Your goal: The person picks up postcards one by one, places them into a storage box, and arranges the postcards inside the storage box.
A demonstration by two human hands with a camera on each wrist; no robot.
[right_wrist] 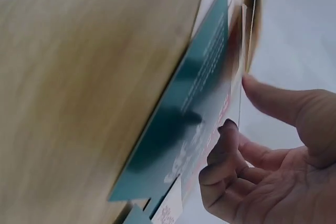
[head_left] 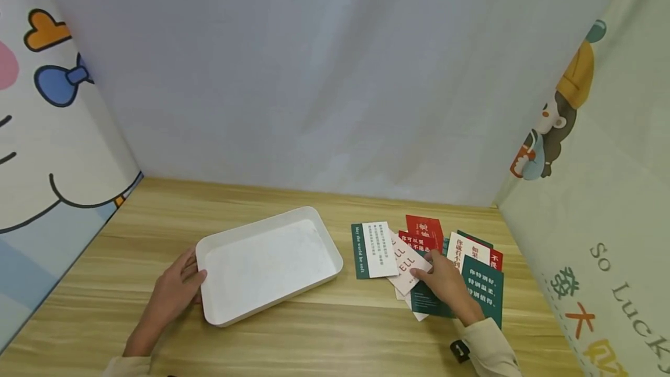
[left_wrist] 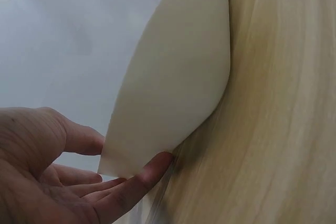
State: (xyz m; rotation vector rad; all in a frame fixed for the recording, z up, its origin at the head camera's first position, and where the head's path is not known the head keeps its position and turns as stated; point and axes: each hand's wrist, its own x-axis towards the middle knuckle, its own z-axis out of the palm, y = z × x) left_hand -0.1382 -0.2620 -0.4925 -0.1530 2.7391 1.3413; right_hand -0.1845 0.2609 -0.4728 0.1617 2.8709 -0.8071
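Observation:
A white rectangular tray [head_left: 272,260] rests on the wooden table. My left hand [head_left: 175,287] grips its left end, thumb at the rim and fingers along the outer wall; the left wrist view shows that wall [left_wrist: 173,66] up close. To the right, my right hand [head_left: 447,284] is over a loose spread of printed cards, its thumb and fingertips pinching the edge of a white card with red lettering [head_left: 407,263]. Beneath the hand lies a dark green card [head_left: 426,301], seen large in the right wrist view [right_wrist: 168,124].
A green-and-white card [head_left: 379,252] lies at the left of the spread. Red cards [head_left: 424,226], a white card [head_left: 466,249] and a green card [head_left: 487,290] overlap behind and right. A small black object [head_left: 459,351] sits near the right sleeve. Printed curtains surround the table.

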